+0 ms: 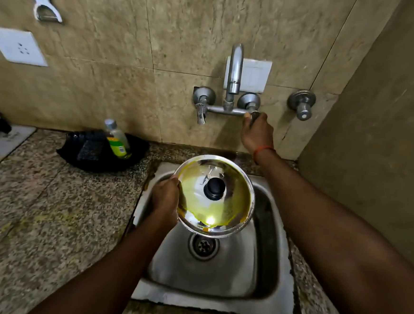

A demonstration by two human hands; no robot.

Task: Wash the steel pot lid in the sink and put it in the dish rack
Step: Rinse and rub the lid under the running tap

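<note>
A round steel pot lid (224,207) with a black knob, smeared yellow-green, hangs over the steel sink (266,305). My left hand (164,198) grips its left rim, fingers curled round the edge. My right hand (256,132) reaches up to the wall and holds the right tap handle (253,116) of the steel faucet (233,72). No water runs from the spout. The drain (203,246) shows below the lid. No dish rack is in view.
A black tray (77,151) with a scrub pad and a dish-soap bottle (118,140) sits on the granite counter (36,205) left of the sink. A second tap handle (201,111) and a separate valve (301,106) stick out of the tiled wall.
</note>
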